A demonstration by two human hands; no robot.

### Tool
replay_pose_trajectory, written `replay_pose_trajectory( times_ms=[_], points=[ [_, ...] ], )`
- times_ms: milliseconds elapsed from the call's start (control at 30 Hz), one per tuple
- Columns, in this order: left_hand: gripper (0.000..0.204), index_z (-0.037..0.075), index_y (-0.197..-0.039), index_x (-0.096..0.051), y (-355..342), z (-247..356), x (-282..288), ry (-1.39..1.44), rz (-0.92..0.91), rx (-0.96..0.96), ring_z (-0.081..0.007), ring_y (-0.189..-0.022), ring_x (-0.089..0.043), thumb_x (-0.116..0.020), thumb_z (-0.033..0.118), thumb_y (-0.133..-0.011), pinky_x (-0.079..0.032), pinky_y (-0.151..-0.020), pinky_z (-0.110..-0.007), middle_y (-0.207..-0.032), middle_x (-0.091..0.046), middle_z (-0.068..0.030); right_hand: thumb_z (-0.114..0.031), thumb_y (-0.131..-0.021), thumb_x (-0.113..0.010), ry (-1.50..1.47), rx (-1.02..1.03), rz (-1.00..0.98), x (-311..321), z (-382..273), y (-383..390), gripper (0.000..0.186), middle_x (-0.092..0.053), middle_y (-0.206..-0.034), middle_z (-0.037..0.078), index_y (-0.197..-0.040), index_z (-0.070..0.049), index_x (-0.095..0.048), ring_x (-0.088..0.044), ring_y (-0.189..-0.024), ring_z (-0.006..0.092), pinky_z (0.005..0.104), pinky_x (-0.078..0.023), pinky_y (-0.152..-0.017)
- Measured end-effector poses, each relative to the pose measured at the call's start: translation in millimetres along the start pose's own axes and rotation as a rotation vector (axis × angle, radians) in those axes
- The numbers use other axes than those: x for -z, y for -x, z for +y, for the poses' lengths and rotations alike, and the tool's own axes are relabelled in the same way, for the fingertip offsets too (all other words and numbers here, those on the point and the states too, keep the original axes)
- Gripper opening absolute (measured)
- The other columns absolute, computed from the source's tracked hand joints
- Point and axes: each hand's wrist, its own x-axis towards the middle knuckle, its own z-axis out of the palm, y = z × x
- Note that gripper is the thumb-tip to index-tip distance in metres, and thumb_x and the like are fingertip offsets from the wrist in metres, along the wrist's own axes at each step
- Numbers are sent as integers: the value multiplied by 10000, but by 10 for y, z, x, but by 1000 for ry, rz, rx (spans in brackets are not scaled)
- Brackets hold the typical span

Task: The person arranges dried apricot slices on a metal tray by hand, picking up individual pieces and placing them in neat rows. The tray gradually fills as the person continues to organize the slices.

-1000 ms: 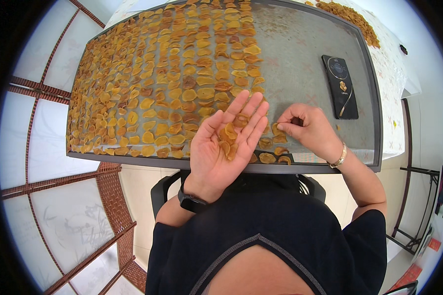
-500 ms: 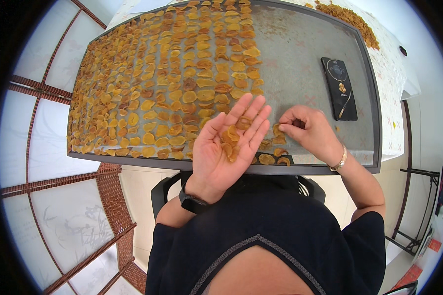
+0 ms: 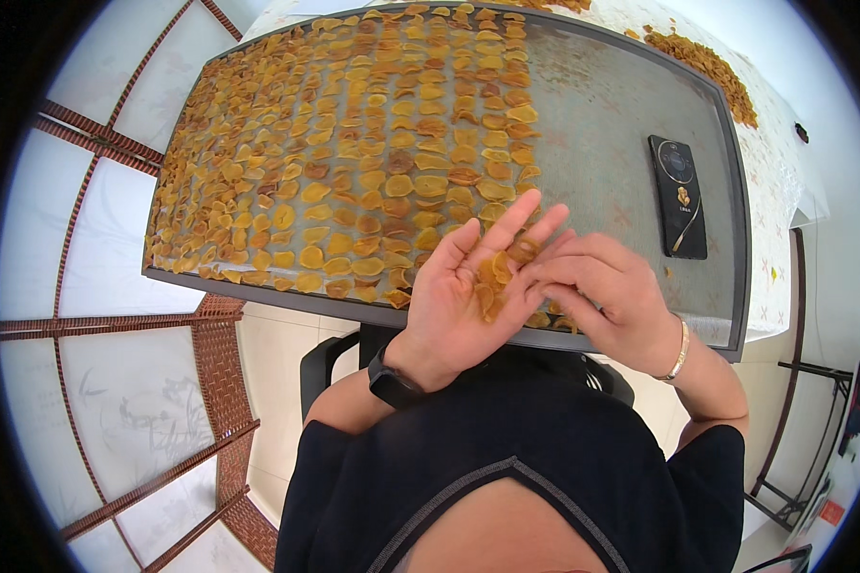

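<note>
My left hand (image 3: 463, 301) is palm up with fingers spread, cradling several dried yellow-orange slices (image 3: 495, 279). Over its right side, my right hand (image 3: 612, 291) has bent fingers brought together at those slices; whatever its fingertips pinch is hard to make out. Under both hands lies a dark-rimmed rectangular tray (image 3: 629, 114), its left and middle covered with rows of similar slices (image 3: 311, 256). A black phone-like object (image 3: 676, 196) rests in the tray's right part.
A heap of loose slices (image 3: 702, 67) is on the patterned tablecloth (image 3: 774, 301) beyond the tray. Folding screens (image 3: 115, 401) stand at the left. A black chair (image 3: 320, 368) is below the tray's near edge. A black metal frame (image 3: 795, 449) stands at the right.
My right hand has left the slices on the tray and moved left onto my left palm. My left hand has shifted slightly right, and the view has shifted too.
</note>
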Motion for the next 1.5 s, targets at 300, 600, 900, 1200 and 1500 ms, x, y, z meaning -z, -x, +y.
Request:
replay_pose_trajectory(
  times_ms=[300, 600, 900, 1200, 1500],
  points=[
    [505, 26, -1376, -513, 26, 20, 143, 72, -41, 88, -240, -1263, -533, -307, 358, -1056, -339, -1127, -420, -1340, -590, -120, -58, -717, -736, 194, 80, -126, -79, -107, -290, 303, -558, -957, 80, -1012, -71, -663, -535, -913, 288, 366, -471, -785],
    [501, 19, -1320, -540, 31, 63, 192, 68, -18, 105, -274, -1160, -575, -307, 375, -1056, -423, -1050, -431, -1234, -618, -136, -99, -670, -776, 147, 116, -99, -109, -61, -335, 322, -547, -943, 88, -974, -77, -674, -515, -876, 281, 349, -463, -769],
    [466, 30, -1332, -521, 19, 53, 125, 66, 69, 69, -289, -1254, -524, -318, 341, -1051, -389, -1116, -455, -1325, -553, -152, -151, -697, -778, 59, 87, -27, -140, 30, -331, 340, -574, -1030, 99, -1025, -104, -702, -522, -979, 302, 408, -408, -888],
    [477, -7, -1395, -442, 29, 66, 166, 109, -17, 89, -302, -1368, -429, -307, 297, -1052, -333, -1166, -439, -1429, -477, -174, -131, -831, -662, -19, -23, -135, -81, 150, -247, 276, -536, -1300, 120, -1101, -75, -673, -440, -1219, 295, 406, -368, -1026],
    [430, -52, -1340, -449, -14, 3, 78, 81, 130, 9, -322, -1383, -402, -350, 237, -1037, -281, -1201, -437, -1425, -459, -213, -131, -951, -582, -633, -363, -162, -30, 181, -157, 269, -496, -1370, 123, -1200, -42, -633, -517, -1156, 206, 338, -422, -986]
  ],
)
